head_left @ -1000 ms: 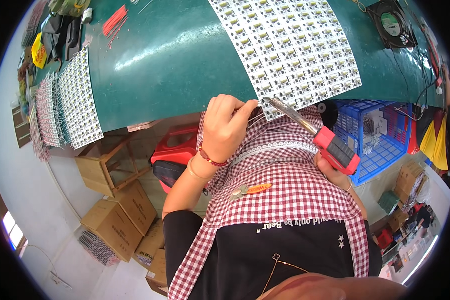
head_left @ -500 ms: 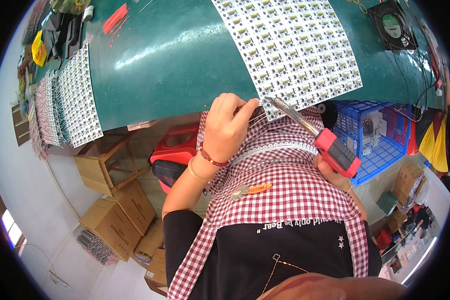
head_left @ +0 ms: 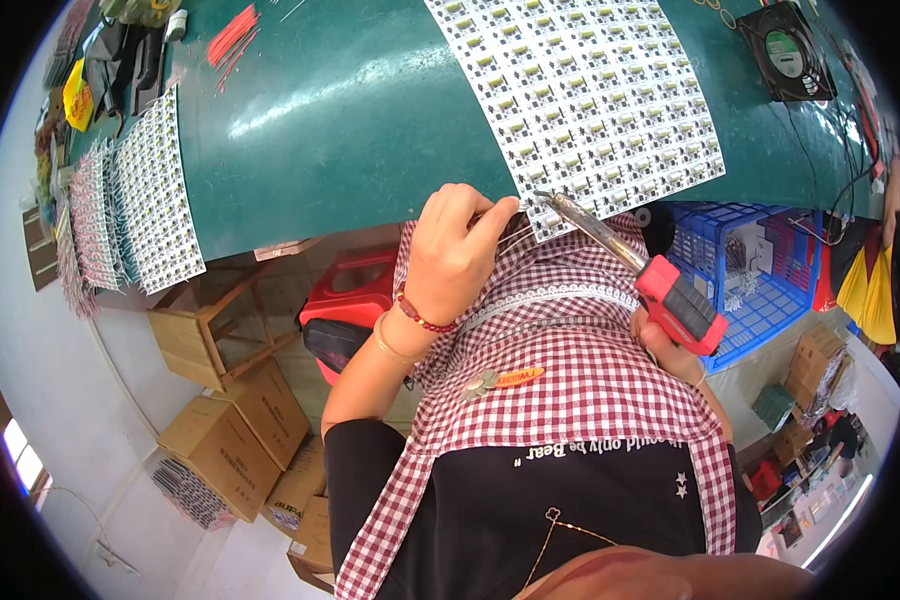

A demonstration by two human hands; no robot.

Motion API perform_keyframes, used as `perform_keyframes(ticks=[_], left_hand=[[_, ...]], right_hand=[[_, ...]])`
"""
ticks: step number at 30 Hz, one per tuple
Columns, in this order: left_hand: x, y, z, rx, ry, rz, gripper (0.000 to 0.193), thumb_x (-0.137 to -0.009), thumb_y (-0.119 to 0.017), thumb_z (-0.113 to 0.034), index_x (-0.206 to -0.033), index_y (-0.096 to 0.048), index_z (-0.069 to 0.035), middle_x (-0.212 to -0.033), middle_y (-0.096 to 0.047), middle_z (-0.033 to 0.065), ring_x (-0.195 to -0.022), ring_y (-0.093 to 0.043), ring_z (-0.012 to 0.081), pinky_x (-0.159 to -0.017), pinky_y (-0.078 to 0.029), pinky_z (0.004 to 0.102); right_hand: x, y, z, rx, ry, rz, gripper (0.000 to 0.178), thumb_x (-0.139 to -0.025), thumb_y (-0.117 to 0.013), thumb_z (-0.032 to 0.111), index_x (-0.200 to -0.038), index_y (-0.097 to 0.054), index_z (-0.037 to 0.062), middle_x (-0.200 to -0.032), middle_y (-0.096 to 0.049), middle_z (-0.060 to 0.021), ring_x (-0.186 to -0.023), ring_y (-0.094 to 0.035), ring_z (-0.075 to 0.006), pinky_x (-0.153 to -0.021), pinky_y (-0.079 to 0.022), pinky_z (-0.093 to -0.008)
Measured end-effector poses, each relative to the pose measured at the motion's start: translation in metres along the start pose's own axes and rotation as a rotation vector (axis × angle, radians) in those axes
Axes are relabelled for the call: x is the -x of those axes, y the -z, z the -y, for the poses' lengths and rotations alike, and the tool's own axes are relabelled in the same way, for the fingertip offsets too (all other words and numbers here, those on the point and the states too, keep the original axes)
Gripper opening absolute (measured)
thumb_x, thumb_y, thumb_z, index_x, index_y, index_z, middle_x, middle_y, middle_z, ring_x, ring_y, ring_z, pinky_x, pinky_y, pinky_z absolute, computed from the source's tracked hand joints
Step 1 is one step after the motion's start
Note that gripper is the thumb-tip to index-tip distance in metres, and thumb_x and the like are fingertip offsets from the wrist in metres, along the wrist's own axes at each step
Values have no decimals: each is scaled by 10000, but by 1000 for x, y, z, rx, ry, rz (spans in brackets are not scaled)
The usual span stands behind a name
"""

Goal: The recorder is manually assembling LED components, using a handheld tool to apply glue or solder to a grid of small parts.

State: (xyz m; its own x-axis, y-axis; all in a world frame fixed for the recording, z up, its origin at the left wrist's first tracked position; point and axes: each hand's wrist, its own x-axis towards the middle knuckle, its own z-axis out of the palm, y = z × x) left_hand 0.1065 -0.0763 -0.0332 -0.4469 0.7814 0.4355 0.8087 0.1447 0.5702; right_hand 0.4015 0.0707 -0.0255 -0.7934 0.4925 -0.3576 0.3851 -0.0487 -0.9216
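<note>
A large white panel of small circuit boards point(head_left: 600, 110) lies on the green table point(head_left: 340, 120), its near corner reaching over the front edge. At that corner my left hand point(head_left: 455, 240) is closed in a pinch, with thin pale wires point(head_left: 515, 238) trailing below the fingertips. My right hand point(head_left: 668, 352) is wrapped around the red and black handle of a soldering iron point(head_left: 682, 305). The iron slants up and left, its tip over the panel's corner just right of my left fingertips. Whether the tip touches a board is too small to tell.
Another board panel point(head_left: 160, 195) with wires attached hangs at the table's left edge. Red wires point(head_left: 232, 38) lie at the back left. A black fan point(head_left: 787, 50) stands at the back right. A blue plastic crate point(head_left: 760, 280) and a red stool point(head_left: 355, 285) are below the table.
The soldering iron has shifted very slightly to the right, its tip moving a little along the panel's corner. My left hand keeps its pinch in nearly the same place.
</note>
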Motion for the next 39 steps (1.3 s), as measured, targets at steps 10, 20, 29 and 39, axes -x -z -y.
perform_keyframes(ticks=[10, 20, 29, 39], left_hand=[[-1, 2, -2, -13, 24, 19, 222, -702, -709, 77, -898, -680, -24, -754, -534, 63, -678, -542, 213, -559, -443, 327], [-10, 12, -6, -22, 65, -135, 224, -685, -754, 50, -873, -703, -59, -727, -532, 45, -661, -505, 209, -564, -408, 314], [-8, -2, 2, -35, 50, -75, 216, -684, -750, 51, -866, -699, -55, -691, -488, 38, -634, -489, 198, -541, -400, 319], [-10, -1, 3, -59, 30, -35, 237, -666, -737, 57, -877, -700, -43, -701, -483, 40, -633, -487, 199, -537, -393, 319]], right_hand=[[-7, -2, 8, -103, 6, 25, 183, -837, -742, 203, -830, -646, 47, -746, -615, -21, -658, -568, -137, -606, -443, -284], [-12, -3, 15, -266, -55, 99, 123, -876, -691, 138, -876, -631, 30, -747, -602, -10, -676, -558, -112, -632, -465, -291], [-17, -6, 8, -82, 35, 7, 108, -829, -695, 85, -901, -642, 26, -769, -619, -30, -689, -599, -137, -625, -482, -291], [-21, -3, 9, -17, -50, 29, 163, -778, -733, 145, -855, -645, 31, -802, -608, -65, -689, -596, -192, -626, -475, -312]])
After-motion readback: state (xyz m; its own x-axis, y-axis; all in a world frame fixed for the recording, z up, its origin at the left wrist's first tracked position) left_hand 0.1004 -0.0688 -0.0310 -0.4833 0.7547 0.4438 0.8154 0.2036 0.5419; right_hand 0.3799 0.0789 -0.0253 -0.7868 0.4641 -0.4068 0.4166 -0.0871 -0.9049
